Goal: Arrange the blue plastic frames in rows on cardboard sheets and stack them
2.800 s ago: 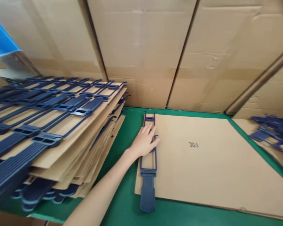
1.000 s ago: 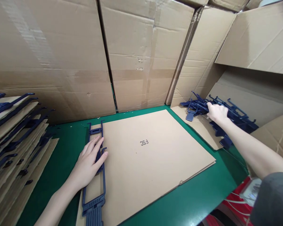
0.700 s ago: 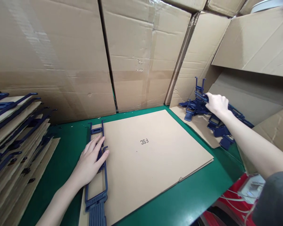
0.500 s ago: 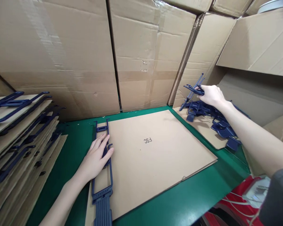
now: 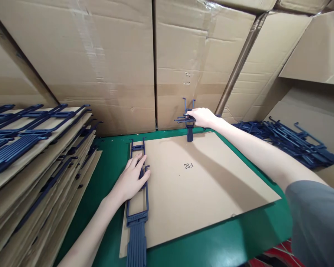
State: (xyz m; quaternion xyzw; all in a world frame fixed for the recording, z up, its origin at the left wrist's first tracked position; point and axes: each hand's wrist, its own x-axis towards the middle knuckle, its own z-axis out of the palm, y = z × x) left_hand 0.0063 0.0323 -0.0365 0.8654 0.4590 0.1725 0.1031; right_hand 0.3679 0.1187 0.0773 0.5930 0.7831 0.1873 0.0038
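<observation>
On the green bench (image 5: 206, 246) lay a cardboard sheet (image 5: 169, 193), bearing one blue frame (image 5: 137, 241) under the open left hand (image 5: 131, 180). Crossed frames (image 5: 189, 134) (perhaps several) filled the right hand's (image 5: 204, 116) closed grip by the far edge; tangled hooks (image 5: 184, 99) could pull one loose.

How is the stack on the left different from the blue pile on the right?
The stack has cardboard sheets between its blue frames; the pile shows no such sheets. On top, the stack has frames side by side in order, while the pile looks jumbled. Both contain dark blue frames with hooks.
</observation>
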